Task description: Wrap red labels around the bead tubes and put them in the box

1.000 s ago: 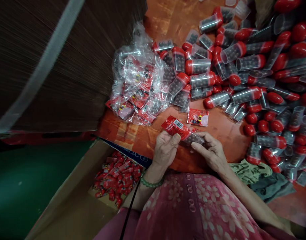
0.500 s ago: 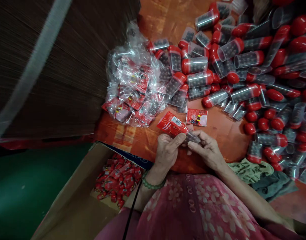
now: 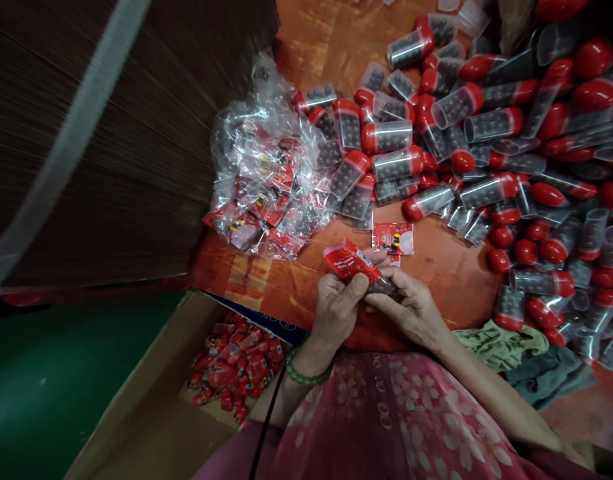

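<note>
Both hands meet over the front edge of the orange-red table. My left hand (image 3: 339, 303) is closed on a red printed wrapper (image 3: 351, 259), its thumb pressed on it. My right hand (image 3: 411, 303) pinches the dark, clear lower end of the same packet, just right of the left thumb. What lies inside the packet is partly covered by my fingers. Just beyond my fingers a flat red and pink printed packet (image 3: 393, 238) lies on the table (image 3: 286, 277), with a bit of another under it.
A clear bag of red packets (image 3: 271, 180) lies at the back left. Many red-capped clear tubes (image 3: 392, 137) cover the right. Below left, a cardboard box (image 3: 136, 380) holds red packed pieces (image 3: 236, 363). Green cloth (image 3: 506, 343) lies at front right.
The wrapper between my hands has turned and now looks folded and shorter. My right fingers have shifted slightly left along it. The view has moved a little.
</note>
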